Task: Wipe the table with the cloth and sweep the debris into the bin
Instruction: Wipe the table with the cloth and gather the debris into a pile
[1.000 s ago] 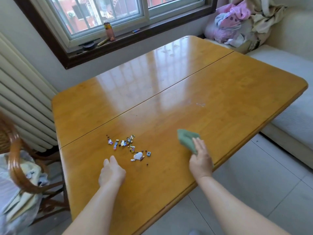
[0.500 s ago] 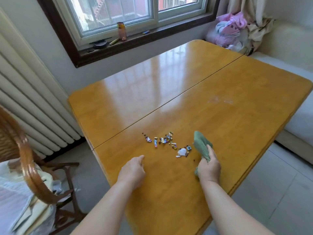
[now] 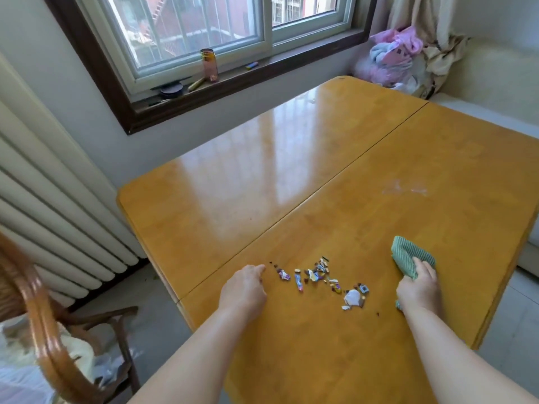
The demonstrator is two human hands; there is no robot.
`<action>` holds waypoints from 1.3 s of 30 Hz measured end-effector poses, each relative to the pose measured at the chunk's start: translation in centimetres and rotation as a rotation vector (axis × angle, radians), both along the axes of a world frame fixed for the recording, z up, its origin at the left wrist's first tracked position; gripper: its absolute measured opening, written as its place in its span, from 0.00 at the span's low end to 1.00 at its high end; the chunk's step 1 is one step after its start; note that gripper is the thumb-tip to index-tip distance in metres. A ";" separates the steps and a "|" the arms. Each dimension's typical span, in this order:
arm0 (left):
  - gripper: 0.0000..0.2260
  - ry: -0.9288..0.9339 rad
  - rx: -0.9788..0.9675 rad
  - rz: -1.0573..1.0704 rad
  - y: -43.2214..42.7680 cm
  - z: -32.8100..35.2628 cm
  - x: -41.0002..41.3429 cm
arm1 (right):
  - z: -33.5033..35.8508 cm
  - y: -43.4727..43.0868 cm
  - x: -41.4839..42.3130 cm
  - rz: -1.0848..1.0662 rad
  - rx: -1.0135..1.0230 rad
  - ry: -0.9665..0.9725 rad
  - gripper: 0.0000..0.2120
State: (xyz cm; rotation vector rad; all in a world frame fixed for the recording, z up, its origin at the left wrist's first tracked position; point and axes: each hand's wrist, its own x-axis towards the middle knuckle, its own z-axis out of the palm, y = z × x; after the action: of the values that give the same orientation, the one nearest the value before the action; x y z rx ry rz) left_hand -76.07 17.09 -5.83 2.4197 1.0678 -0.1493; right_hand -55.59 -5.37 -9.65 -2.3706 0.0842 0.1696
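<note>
Right of the paper scraps [image 3: 320, 278] on the table [image 3: 364, 176], my right hand [image 3: 420, 290] grips the green cloth [image 3: 407, 256], fingers curled around it. Left of the scraps, my left hand [image 3: 243, 290] rests, fingers loosely curled, empty.

Bare left grip [image 3: 243, 290] and right grip [image 3: 420, 290] on smooth, rounded, bare forearms [image 3: 204, 339]

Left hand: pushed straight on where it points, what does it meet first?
Likely the dark crumbs just beyond the fingertips of the left hand, at the left end of the wrapper scraps; past those, bare table.
</note>
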 end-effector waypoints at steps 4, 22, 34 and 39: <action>0.20 -0.027 0.017 0.050 4.8 -0.1 1.5 | 0.1 6.0 3.2 0.120 -0.028 0.013 0.23; 0.15 -0.499 -0.054 -0.153 17.8 -0.9 13.8 | 0.2 31.5 0.7 0.386 -0.100 0.071 0.30; 0.18 -0.267 -0.020 -0.140 33.4 -2.4 14.6 | 1.9 49.2 -0.9 0.162 0.835 0.528 0.19; 0.30 0.048 0.208 -0.367 34.8 -3.2 18.1 | 2.0 51.2 0.4 0.246 0.782 0.637 0.24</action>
State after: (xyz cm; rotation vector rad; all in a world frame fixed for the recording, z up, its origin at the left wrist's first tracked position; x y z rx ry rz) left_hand -57.94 51.85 -9.01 2.7963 0.6762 -0.2284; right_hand -55.18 45.80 -7.67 -1.4712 0.0195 0.8965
